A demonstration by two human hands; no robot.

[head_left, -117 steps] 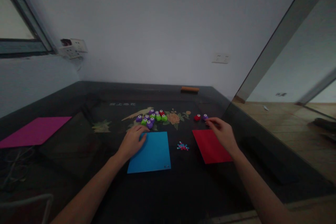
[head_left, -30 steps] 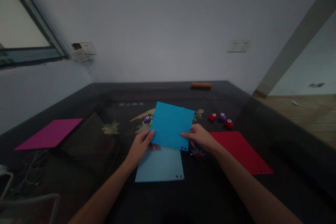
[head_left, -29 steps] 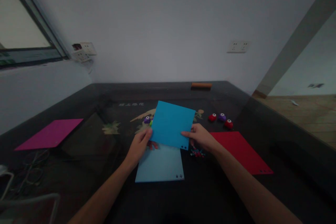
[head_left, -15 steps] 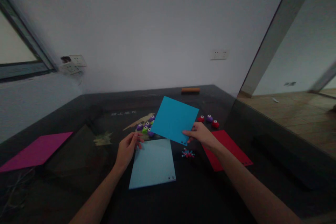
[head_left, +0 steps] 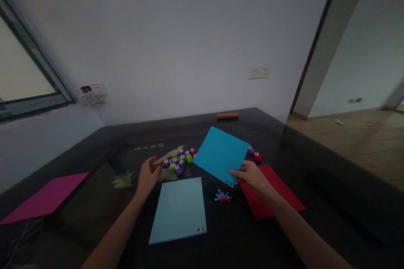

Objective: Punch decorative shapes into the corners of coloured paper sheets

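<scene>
Pinched by its lower right corner, a blue sheet (head_left: 221, 153) is held above the table in my right hand (head_left: 249, 175). My left hand (head_left: 149, 174) is off the surface with its fingers apart and holds nothing. Beside it sits a cluster of purple, green and red toys with single eyes (head_left: 176, 163). A pale blue sheet (head_left: 179, 210) lies flat between my forearms, with two small dark marks at its lower right corner. Under my right forearm lies a red sheet (head_left: 267, 191), partly covered. Small pink, blue and white pieces (head_left: 222, 196) form a pile between the two sheets.
A magenta sheet (head_left: 47, 197) lies at the far left of the dark glossy table (head_left: 126, 227). Behind the blue sheet, a purple toy (head_left: 250, 150) and a red toy (head_left: 257, 157) show. An orange-brown bar (head_left: 227, 115) rests near the wall.
My left hand has moved left, away from the pale blue sheet's top edge, and its fingers have spread. The blue sheet has shifted right in my right hand, uncovering more toys. The view has tilted slightly.
</scene>
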